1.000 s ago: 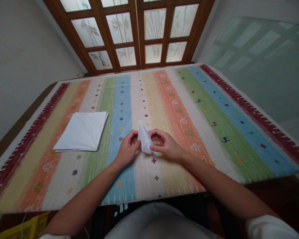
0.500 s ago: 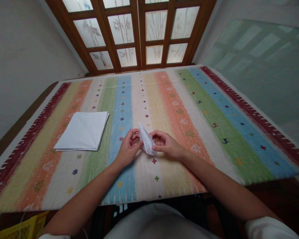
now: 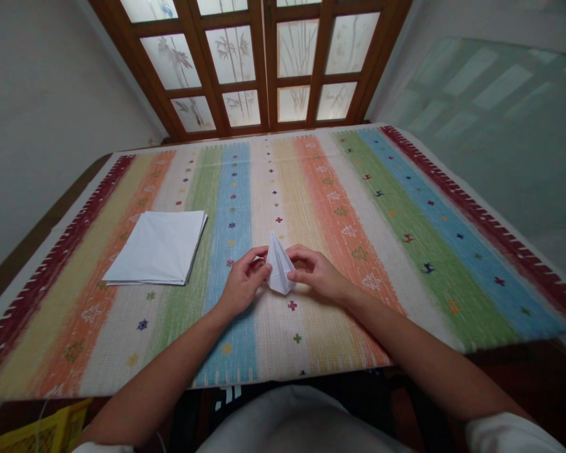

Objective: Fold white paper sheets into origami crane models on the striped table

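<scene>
Left hand point(image 3: 244, 283): curled, grasping the left edge of the folded white paper point(image 3: 280, 267)
Right hand point(image 3: 319, 274): bent inward, fingers pressed on the paper's right edge, holding it
Paper: kite-shaped, point upward, between both hands, over the cream stripe of the striped woven cloth point(image 3: 344, 189); contact with the cloth cannot be told
Nearby: a stack of white paper sheets point(image 3: 155, 248) lying flat on the cloth, left of the left hand, well apart
Beyond: wooden doors with frosted glass panes point(image 3: 264, 63) past the cloth's far edge
</scene>
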The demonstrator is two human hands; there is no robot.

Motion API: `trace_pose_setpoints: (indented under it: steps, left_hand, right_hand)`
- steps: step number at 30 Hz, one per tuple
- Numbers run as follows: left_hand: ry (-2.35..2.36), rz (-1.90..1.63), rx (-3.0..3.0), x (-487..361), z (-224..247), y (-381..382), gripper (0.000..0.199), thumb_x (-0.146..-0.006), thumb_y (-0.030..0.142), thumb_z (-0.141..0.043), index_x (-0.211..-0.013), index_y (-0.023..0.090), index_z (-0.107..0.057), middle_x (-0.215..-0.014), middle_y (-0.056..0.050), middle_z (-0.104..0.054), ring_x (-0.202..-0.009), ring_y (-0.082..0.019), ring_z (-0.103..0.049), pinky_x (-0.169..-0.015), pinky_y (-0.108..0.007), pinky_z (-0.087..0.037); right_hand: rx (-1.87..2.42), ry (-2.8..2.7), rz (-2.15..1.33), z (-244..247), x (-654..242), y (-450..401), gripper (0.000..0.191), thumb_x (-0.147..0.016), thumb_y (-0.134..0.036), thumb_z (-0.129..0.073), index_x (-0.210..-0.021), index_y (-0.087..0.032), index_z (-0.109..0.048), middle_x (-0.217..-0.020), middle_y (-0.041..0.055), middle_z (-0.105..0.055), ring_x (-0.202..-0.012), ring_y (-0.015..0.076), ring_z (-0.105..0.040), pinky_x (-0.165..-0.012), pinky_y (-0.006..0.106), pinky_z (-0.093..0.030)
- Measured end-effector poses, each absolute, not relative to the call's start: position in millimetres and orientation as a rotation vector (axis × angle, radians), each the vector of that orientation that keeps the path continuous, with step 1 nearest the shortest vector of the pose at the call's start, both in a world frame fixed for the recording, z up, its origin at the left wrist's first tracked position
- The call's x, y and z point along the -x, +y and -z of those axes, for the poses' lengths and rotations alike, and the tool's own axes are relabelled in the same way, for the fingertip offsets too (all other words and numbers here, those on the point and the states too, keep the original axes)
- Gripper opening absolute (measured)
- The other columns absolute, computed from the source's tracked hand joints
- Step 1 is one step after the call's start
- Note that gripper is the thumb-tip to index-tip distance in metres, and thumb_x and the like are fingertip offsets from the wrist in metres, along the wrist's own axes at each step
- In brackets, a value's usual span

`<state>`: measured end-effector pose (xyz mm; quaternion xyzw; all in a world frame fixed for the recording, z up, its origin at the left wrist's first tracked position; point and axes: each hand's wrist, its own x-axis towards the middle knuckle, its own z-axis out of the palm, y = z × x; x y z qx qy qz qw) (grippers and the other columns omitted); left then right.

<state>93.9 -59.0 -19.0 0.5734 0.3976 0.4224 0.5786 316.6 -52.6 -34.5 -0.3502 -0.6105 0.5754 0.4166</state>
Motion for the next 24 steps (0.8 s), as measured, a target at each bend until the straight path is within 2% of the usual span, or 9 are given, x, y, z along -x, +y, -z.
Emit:
trace_pose_setpoints:
  steps: [4, 7, 11, 14, 19, 24]
  left_hand:
    - [0.934, -0.997, -1.358, -93.4, 19.1, -58.2, 0.031, -0.096, 0.043, -0.069, -0.116, 0.019, -0.069, -0.102, -0.007, -0.071, -0.088, -0.018, -0.065, -0.076, -0.029, -0.052]
    - [0.920, -1.013, -1.359, -92.8, 20.8, -57.3, 0.032, -0.095, 0.044, -0.071, -0.116, 0.021, -0.066, -0.099, -0.005, -0.069, -0.087, -0.018, -0.064, -0.077, -0.029, -0.052]
    - [0.897, -1.053, -1.308, -92.5, 22.9, -56.9, 0.033, -0.094, 0.044, -0.074, -0.114, 0.024, -0.058, -0.097, -0.002, -0.064, -0.085, -0.016, -0.063, -0.077, -0.027, -0.051]
    - [0.905, -1.051, -1.312, -92.9, 21.8, -56.9, 0.030, -0.093, 0.044, -0.074, -0.106, 0.023, -0.058, -0.096, -0.002, -0.063, -0.084, -0.016, -0.062, -0.077, -0.027, -0.051]
    - [0.929, -1.010, -1.398, -93.1, 18.9, -56.6, 0.030, -0.095, 0.049, -0.070, -0.098, 0.020, -0.062, -0.094, -0.004, -0.065, -0.085, -0.017, -0.062, -0.077, -0.028, -0.051]
    - [0.849, -0.981, -1.312, -95.8, 22.2, -58.0, 0.036, -0.090, 0.046, -0.077, -0.106, 0.023, -0.054, -0.100, -0.002, -0.063, -0.083, -0.015, -0.063, -0.074, -0.026, -0.050]
  right_hand:
    - [0.892, -1.544, -1.448, 32.4, -317.0, -52.6, 0.032, -0.092, -0.054, -0.078, -0.101, -0.023, -0.080, -0.113, 0.0083, -0.070, -0.109, 0.0237, -0.066, -0.105, 0.043, -0.050]
    - [0.891, -1.536, -1.444, 31.1, -316.9, -52.9, 0.030, -0.093, -0.052, -0.076, -0.099, -0.023, -0.081, -0.111, 0.0082, -0.072, -0.108, 0.0234, -0.067, -0.103, 0.043, -0.051]
    - [0.899, -1.436, -1.561, 33.1, -314.8, -54.1, 0.032, -0.090, -0.052, -0.078, -0.102, -0.022, -0.079, -0.105, 0.0072, -0.074, -0.096, 0.0218, -0.070, -0.084, 0.036, -0.058]
    - [0.916, -1.333, -1.671, 35.0, -312.8, -55.7, 0.032, -0.090, -0.050, -0.078, -0.106, -0.023, -0.075, -0.093, 0.0040, -0.074, -0.084, 0.0197, -0.071, -0.074, 0.032, -0.057]
    - [0.928, -1.308, -1.662, 35.6, -311.3, -56.9, 0.027, -0.089, -0.044, -0.080, -0.103, -0.022, -0.073, -0.093, 0.0028, -0.075, -0.082, 0.0180, -0.071, -0.075, 0.031, -0.056]
    - [0.920, -1.355, -1.633, 35.1, -310.4, -56.6, 0.032, -0.088, -0.047, -0.081, -0.105, -0.022, -0.072, -0.099, 0.0051, -0.075, -0.087, 0.0204, -0.071, -0.078, 0.033, -0.056]
